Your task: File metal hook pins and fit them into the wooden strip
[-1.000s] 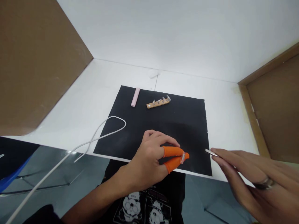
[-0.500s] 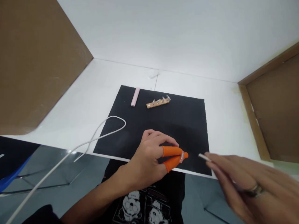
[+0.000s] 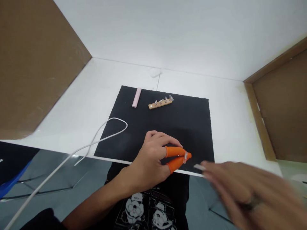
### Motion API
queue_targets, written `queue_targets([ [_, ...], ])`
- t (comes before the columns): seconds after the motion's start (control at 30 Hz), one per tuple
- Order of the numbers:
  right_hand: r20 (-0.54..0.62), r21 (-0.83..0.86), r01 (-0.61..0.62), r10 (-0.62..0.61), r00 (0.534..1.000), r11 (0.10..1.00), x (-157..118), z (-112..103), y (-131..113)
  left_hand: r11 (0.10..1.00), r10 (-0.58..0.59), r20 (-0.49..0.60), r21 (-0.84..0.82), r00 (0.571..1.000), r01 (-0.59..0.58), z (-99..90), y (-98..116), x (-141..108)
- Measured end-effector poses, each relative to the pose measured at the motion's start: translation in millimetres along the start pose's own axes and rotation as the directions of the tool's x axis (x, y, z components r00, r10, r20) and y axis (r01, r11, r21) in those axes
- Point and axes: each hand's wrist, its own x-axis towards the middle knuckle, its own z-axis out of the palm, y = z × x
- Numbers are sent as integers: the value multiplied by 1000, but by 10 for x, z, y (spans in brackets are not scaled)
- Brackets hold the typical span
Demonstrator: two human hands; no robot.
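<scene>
My left hand (image 3: pixel 153 159) wears orange finger cots on thumb and index finger. Pinched between those fingertips is a small clear piece (image 3: pixel 185 156) that looks like a false nail tip. To its right, my right hand (image 3: pixel 240 185), smeared by motion, grips a thin pale strip (image 3: pixel 199 167) whose end points at the clear piece without touching it. Farther back on the black mat (image 3: pixel 192 121) lies a small wooden strip (image 3: pixel 160 104) with metal studs and several similar clear pieces on it. Left of that rests a pale pink stick-like bar (image 3: pixel 137 97).
A white cable (image 3: pixel 79 148) loops over the mat's left part and hangs off the table's front edge. Brown board walls (image 3: pixel 43 64) stand at left and right, with a white panel (image 3: pixel 168 32) behind. A small translucent scrap (image 3: pixel 155 72) lies at the back.
My right hand and its pale strip have moved left, closer to the clear piece. My left hand keeps its pinch. The whole view has shifted slightly.
</scene>
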Motion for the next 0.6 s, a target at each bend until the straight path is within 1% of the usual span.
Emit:
queue_targets([
  [0.03, 50, 71, 13, -17, 999, 997, 62, 36, -93, 1000, 3, -4, -3, 1000, -3, 4, -5, 4],
  [0.07, 51, 80, 3, -8, 999, 997, 103, 62, -159, 1000, 7, -7, -7, 1000, -7, 8, -8, 8],
  [0.1, 79, 83, -58, 51, 996, 995, 118, 73, -187, 1000, 9, -8, -8, 1000, -9, 9, -10, 11],
  [0.13, 55, 76, -54, 50, 997, 996, 108, 69, -173, 1000, 9, -5, -8, 1000, -9, 10, -9, 15],
  [0.17, 46, 33, -23, 21, 999, 999, 76, 51, -123, 1000, 7, -2, -6, 1000, -7, 10, -6, 18],
  [0.27, -53, -180, -77, 69, 996, 981, -54, -26, 98, 1000, -6, 13, -3, 1000, 6, 13, 6, 26],
  [0.3, -77, -217, -112, 97, 992, 970, -85, -39, 145, 1000, -10, 15, -3, 1000, 10, 16, 10, 29],
  [0.37, -80, -186, -138, 125, 989, 973, -115, -27, 156, 1000, -10, 11, -7, 1000, 10, 24, 12, 33],
  [0.47, -71, -54, -152, 148, 986, 987, -124, 51, 33, 1000, -9, 2, -10, 1000, 9, 29, 7, 34],
  [0.6, -60, 4, -129, 129, 990, 992, -174, 120, -95, 1000, -5, -3, -6, 1000, 5, 13, -4, 21],
])
